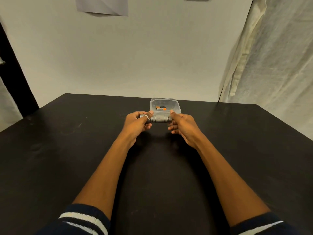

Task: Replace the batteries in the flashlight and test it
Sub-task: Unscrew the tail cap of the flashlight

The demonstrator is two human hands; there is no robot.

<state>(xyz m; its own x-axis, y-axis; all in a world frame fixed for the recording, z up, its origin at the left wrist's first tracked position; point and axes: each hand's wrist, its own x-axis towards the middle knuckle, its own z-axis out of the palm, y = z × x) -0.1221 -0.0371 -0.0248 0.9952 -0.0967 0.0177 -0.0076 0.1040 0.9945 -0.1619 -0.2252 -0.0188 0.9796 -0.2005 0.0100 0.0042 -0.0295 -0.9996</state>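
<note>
- Flashlight: silver, held crosswise just in front of the box.
- Left hand: in front of the box's left corner; fingers curled round the flashlight's left end, ring on the thumb.
- Right hand: in front of the box's right corner; thumb and forefinger pinch the right end, other fingers loosely curled.
- Box: clear plastic, on black table; batteries inside.

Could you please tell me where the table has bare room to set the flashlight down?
Bare table runs from the left hand to the left edge, and from the right hand to the right edge. It is crowded only mid-table, where the flashlight is held just before the battery container.
</note>
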